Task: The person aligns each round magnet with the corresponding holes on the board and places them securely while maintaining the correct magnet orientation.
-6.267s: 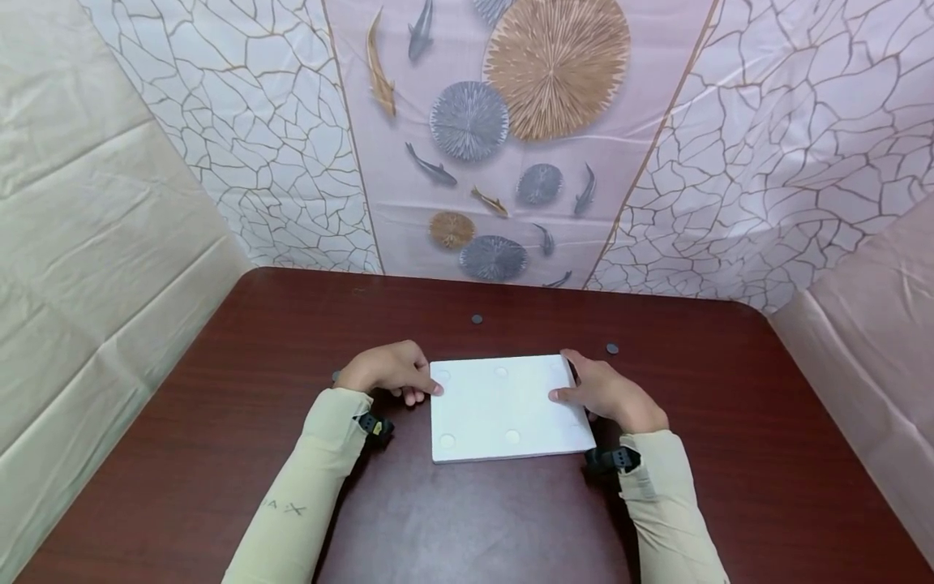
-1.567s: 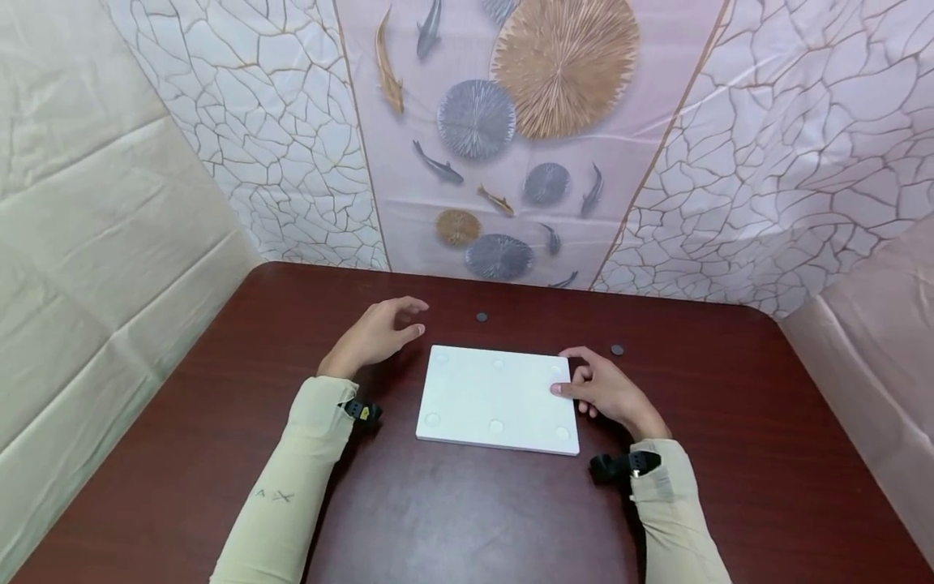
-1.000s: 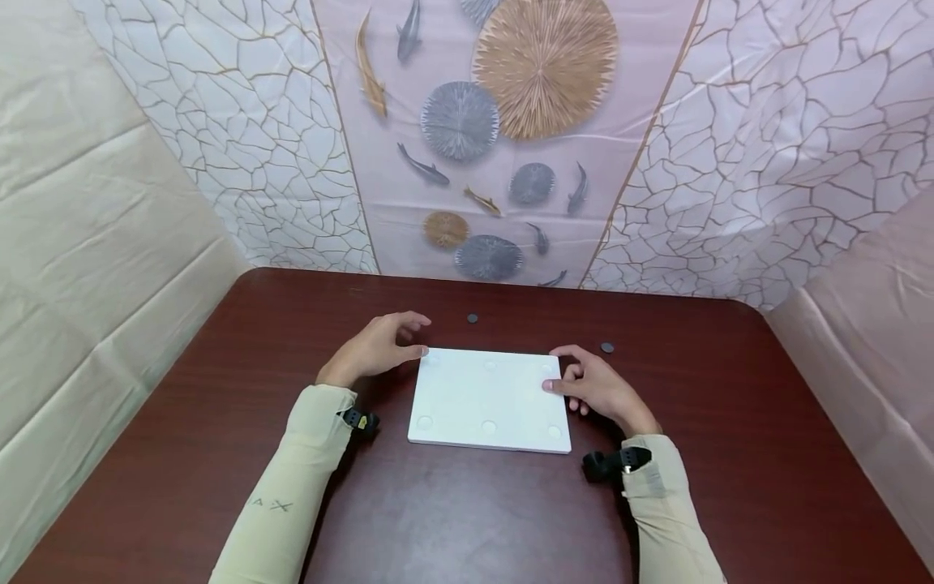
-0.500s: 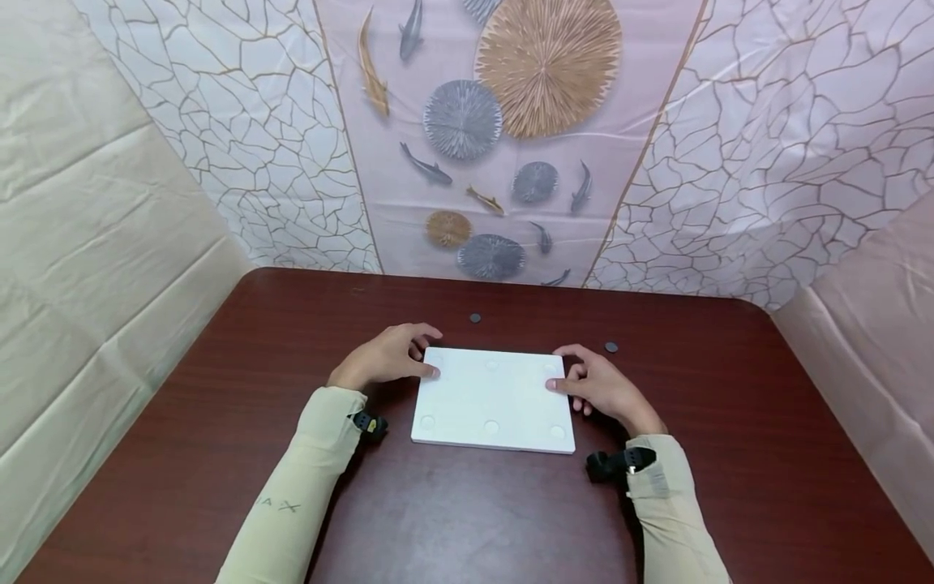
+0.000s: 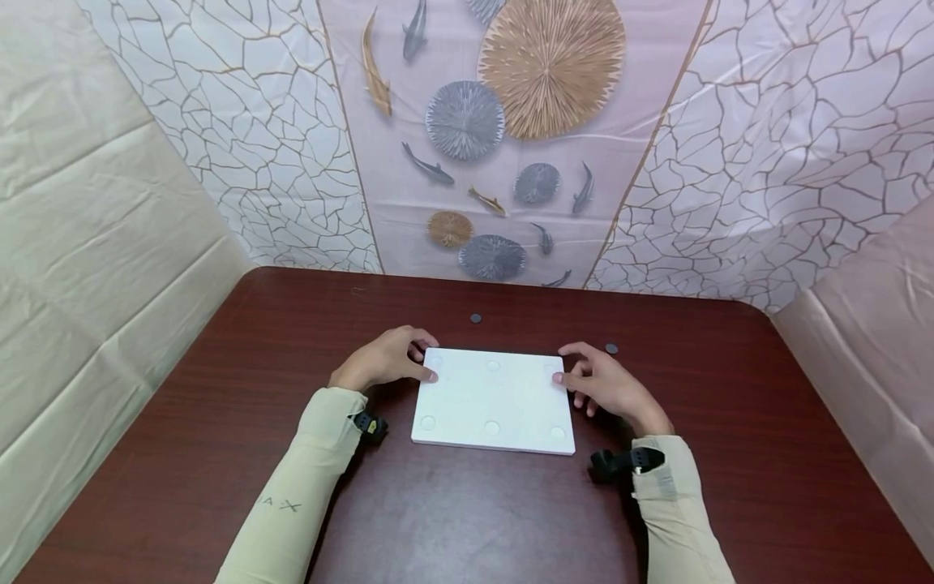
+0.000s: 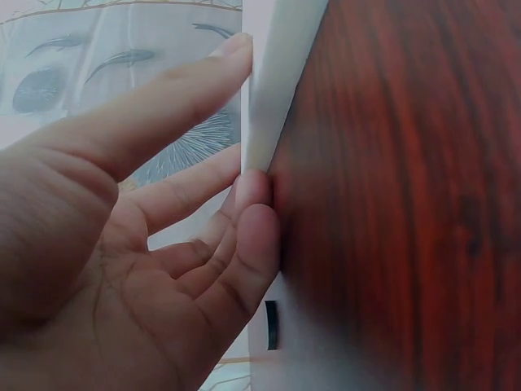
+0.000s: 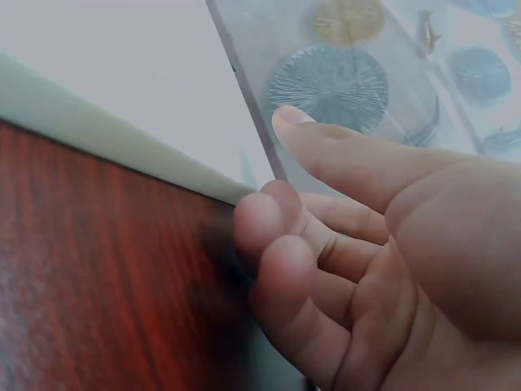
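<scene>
Pinching the white board (image 5: 489, 399) at its far left corner with the grip of the left hand (image 5: 385, 358). Holding the grip of the right hand (image 5: 611, 388) rather wide at the far right corner; cannot tell if touching. Can see the board on the tabletop (image 5: 467, 515) between both hands, and farther away two small dark discs (image 5: 476, 319).

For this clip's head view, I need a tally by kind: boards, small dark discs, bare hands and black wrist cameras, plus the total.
White board: 1
Small dark discs: 2
Bare hands: 2 (left hand, right hand)
Black wrist cameras: 2
Total: 7
</scene>
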Motion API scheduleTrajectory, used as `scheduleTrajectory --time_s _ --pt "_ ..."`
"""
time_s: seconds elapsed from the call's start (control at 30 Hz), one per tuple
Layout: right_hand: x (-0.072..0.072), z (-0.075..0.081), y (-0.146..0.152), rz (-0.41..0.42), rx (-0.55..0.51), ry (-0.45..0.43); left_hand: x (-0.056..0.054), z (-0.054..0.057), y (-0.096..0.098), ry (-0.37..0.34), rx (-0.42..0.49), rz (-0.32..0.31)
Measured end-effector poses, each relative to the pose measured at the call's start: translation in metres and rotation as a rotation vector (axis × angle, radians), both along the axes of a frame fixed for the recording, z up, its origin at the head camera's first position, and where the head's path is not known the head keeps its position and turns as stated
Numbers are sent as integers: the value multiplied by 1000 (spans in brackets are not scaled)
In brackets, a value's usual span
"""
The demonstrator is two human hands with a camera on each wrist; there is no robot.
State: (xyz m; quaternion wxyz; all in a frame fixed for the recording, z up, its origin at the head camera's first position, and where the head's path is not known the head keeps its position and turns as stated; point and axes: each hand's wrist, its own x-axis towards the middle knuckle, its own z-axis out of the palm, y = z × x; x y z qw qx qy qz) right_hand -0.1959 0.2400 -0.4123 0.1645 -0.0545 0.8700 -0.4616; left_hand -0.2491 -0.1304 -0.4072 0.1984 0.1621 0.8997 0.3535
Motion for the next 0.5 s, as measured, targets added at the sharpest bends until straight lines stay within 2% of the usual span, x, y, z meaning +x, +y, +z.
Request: scheduleTrajectory --time_s 0.2,0.5 --pt "3 10 9 -27 8 49 0 -4 -1 -29 40 31" --pt "10 21 29 -261 25 236 -3 -7 -1 -45 77 28"
